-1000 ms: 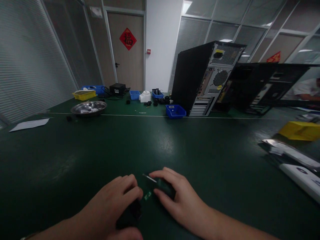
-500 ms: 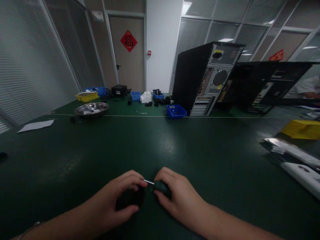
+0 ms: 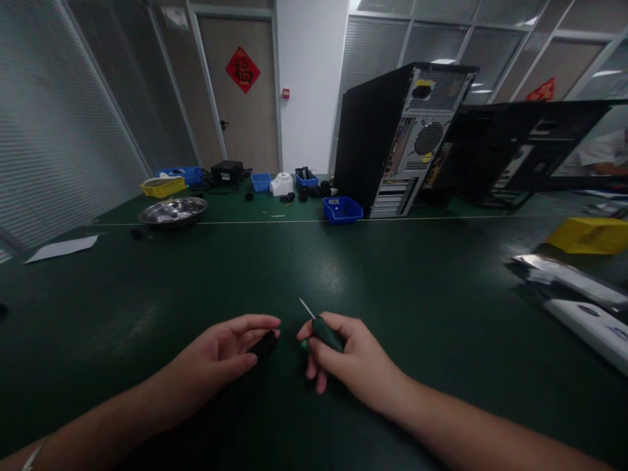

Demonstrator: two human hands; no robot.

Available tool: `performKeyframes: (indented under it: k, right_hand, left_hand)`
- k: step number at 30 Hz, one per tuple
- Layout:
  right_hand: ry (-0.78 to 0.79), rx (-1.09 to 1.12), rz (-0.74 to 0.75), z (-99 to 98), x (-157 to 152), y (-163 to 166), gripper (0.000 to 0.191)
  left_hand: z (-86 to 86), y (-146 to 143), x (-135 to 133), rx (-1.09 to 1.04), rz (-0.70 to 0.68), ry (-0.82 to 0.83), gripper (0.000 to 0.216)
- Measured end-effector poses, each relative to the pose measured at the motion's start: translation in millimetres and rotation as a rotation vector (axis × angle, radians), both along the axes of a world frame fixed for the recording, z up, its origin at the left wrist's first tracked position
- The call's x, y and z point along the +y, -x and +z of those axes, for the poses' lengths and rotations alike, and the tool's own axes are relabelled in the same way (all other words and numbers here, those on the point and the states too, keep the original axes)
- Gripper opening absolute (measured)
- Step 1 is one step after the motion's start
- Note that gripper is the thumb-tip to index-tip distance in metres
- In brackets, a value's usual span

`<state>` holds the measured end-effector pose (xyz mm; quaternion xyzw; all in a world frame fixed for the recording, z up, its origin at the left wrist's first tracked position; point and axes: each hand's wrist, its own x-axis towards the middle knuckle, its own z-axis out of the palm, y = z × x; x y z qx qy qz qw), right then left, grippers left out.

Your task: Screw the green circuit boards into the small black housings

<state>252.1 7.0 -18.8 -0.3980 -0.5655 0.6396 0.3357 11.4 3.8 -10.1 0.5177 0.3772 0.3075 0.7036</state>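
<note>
My right hand is closed round a small screwdriver with a dark green handle; its thin metal shaft points up and to the left. My left hand pinches a small black part between thumb and fingers, just left of the screwdriver. Both hands hover low over the dark green table mat, a few centimetres apart.
A black computer tower stands at the back, with a second open case to its right. A blue bin, a metal bowl, a yellow bin and white devices lie around. Another person's sleeve shows at far right.
My hands have drawn apart and lifted a little. The screwdriver tip left the black part and now points upward. A small green board seen earlier between my hands is out of sight.
</note>
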Motion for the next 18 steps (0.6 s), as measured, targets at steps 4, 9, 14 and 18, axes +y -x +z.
performKeyframes:
  k: [4, 9, 14, 18]
  right_hand:
    - [0.104, 0.131, -0.023, 0.7, 1, 3, 0.022]
    - [0.275, 0.355, -0.043, 2.2, -1, 4, 0.031]
    - [0.280, 0.397, -0.022, 4.4, -5, 6, 0.031]
    - [0.283, 0.409, -0.030, 9.8, -9, 8, 0.035]
  left_hand:
    - [1.6, 2, 2, -0.114, 0.027, 0.134, 0.042]
    - [0.6, 4, 6, -0.163, 0.085, 0.184, 0.044]
    - [-2.7, 4, 4, -0.139, -0.007, 0.149, 0.038]
    - [-0.8, 4, 0, -0.120, -0.159, 0.077, 0.037]
